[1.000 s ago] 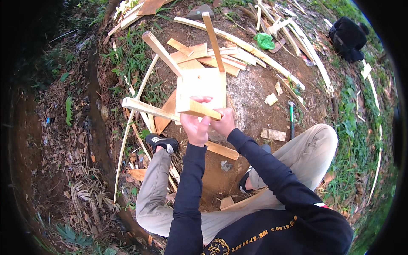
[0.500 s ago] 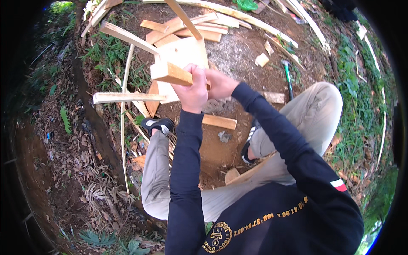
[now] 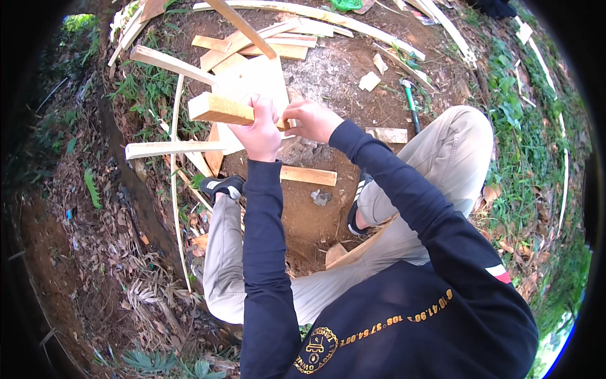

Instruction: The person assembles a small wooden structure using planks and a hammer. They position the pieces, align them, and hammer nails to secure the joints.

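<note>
My left hand [image 3: 260, 131] grips a short thick wooden block [image 3: 221, 108] that points left, held against a pale flat board [image 3: 255, 82] standing in front of me. My right hand [image 3: 309, 120] pinches the block's right end beside the board. Both arms wear dark sleeves, and I sit on the ground with bent knees in beige trousers. A long thin slat [image 3: 240, 25] leans up from the board toward the top.
Wooden slats and offcuts [image 3: 278, 44] lie scattered on the dirt ahead, one plank [image 3: 308, 175] between my feet. A green-handled hammer [image 3: 411, 104] rests right of my hands. A long strip [image 3: 165, 149] lies at left. Grass and dry leaves surround the patch.
The block has turned from slanting to nearly level and sits higher against the board. My right hand has closed in on its end. The view has tilted down.
</note>
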`<action>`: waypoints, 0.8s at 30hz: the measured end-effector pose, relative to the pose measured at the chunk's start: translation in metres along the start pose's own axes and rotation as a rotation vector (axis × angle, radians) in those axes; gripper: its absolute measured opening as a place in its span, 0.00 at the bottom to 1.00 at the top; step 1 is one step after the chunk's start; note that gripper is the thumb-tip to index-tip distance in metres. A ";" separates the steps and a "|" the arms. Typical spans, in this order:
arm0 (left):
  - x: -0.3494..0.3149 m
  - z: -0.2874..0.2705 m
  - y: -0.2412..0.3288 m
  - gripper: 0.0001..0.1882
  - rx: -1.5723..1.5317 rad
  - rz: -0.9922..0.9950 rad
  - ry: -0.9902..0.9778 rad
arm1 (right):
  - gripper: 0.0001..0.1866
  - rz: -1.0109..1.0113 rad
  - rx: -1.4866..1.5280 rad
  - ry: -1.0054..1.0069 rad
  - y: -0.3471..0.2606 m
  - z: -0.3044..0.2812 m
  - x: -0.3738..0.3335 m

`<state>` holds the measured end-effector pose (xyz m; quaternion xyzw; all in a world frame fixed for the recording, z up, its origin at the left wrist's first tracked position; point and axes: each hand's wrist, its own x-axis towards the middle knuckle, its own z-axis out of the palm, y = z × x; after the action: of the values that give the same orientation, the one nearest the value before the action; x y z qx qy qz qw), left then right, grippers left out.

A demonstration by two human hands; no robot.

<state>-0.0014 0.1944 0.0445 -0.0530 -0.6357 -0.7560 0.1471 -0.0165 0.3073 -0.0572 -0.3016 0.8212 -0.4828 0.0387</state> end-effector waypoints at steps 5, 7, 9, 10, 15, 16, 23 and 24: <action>0.006 -0.016 0.000 0.17 -0.036 -0.104 -0.130 | 0.19 0.021 0.045 -0.039 -0.001 0.001 0.001; 0.009 -0.017 0.000 0.17 -0.044 -0.155 -0.173 | 0.20 0.023 0.023 -0.040 0.003 0.002 0.000; 0.009 -0.015 0.001 0.17 -0.020 -0.200 -0.190 | 0.20 0.022 0.034 -0.058 0.001 -0.001 0.003; 0.013 -0.017 0.001 0.16 -0.018 -0.203 -0.260 | 0.20 0.009 0.045 -0.059 0.001 -0.004 0.006; 0.027 -0.031 0.004 0.14 -0.052 -0.318 -0.537 | 0.18 0.008 0.015 -0.036 -0.004 -0.009 0.007; 0.030 -0.034 0.004 0.14 -0.080 -0.346 -0.588 | 0.17 -0.008 0.027 -0.013 -0.003 -0.006 0.006; 0.037 -0.045 -0.004 0.07 -0.021 -0.117 -0.336 | 0.13 -0.026 -0.078 0.128 -0.009 0.010 -0.001; 0.031 -0.039 -0.005 0.08 0.007 -0.097 -0.231 | 0.13 -0.028 -0.095 0.177 -0.008 0.014 -0.003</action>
<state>-0.0283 0.1518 0.0408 -0.1085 -0.6527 -0.7490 0.0361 -0.0059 0.2952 -0.0587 -0.2707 0.8391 -0.4687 -0.0550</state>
